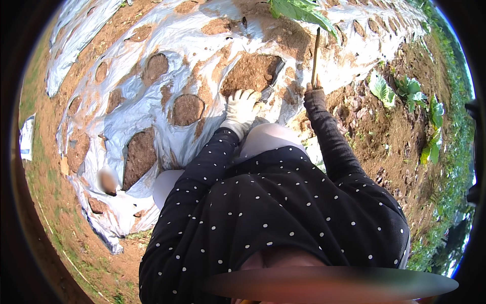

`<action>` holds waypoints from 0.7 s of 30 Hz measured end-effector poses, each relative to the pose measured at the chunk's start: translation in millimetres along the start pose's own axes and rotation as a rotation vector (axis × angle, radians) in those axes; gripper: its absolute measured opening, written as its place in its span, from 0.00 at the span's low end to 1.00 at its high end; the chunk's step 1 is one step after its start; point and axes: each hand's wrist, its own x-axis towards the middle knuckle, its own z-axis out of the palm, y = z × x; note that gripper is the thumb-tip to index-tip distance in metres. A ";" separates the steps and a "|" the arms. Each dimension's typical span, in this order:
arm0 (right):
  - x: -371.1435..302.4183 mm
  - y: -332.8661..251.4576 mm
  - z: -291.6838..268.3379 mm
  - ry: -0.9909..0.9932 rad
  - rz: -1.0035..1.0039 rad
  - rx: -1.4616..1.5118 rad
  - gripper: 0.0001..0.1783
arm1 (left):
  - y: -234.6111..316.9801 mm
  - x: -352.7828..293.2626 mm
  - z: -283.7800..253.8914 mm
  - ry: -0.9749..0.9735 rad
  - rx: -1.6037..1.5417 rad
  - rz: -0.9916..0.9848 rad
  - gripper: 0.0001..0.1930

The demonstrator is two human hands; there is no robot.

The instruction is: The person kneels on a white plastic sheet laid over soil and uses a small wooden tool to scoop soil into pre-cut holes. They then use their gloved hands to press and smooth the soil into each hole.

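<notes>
My left hand [240, 110], in a pale work glove, lies on the silvery plastic mulch film at the near rim of a wide hole [250, 73] that bares brown soil. Its fingers look stretched out toward that soil, and nothing shows in them. To the right, my right hand [314, 87] is closed around the near end of a long, thin, dark stick-like tool [316, 55]. The tool points away from me, its far tip close to a large green leaf [306, 14]. A dark sleeve covers most of the right hand, and the tool's exact kind is unclear.
Plastic film [139, 109] with several soil-filled holes spreads ahead and left. Another bare soil hole [140, 157] lies near my left side. Leafy plants [382, 91] grow in loose earth at right, with greenery beyond. A white object [27, 138] sits at the far left.
</notes>
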 end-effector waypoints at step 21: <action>-13.0 -277.4 -106.2 -0.995 -1.085 -1.244 0.21 | -11.9 -28.1 -7.7 0.091 0.087 0.228 0.17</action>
